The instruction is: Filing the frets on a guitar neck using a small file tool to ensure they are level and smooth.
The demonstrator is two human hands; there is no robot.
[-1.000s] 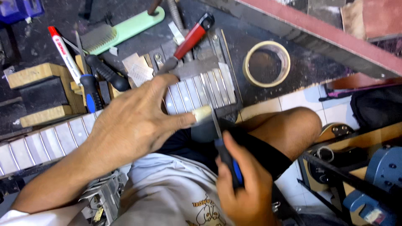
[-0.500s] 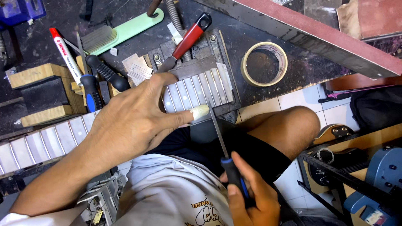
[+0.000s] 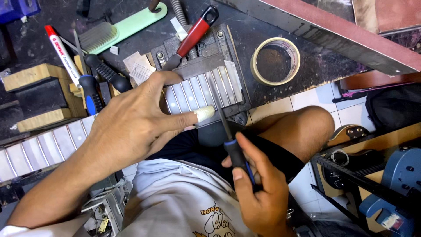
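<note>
Fretboard [image 3: 199, 94], a long pale strip crossed by thin metal bars, lying across the dark workbench [image 3: 272, 39] under the left hand [image 3: 131, 123]. The left hand is spread flat, palm down, thumb hooked over the far edge and forefinger stretched along the near edge; the fingertip is wrapped in cream tape. The right hand [image 3: 258, 193], nearer the body, is closed around the black and blue handle of a slim file [image 3: 228, 131], thumb laid along the grip; the narrow steel blade slants up to the strip just beside the taped fingertip. Beyond the left hand lie a red-handled tool [image 3: 195, 33], a green brush with grey bristles [image 3: 114, 28] and a white marker with a red cap [image 3: 63, 55]. Right of the strip sits a round roll of cream tape [image 3: 275, 60]. Wooden blocks [image 3: 33, 77] stand left of the hand.
</note>
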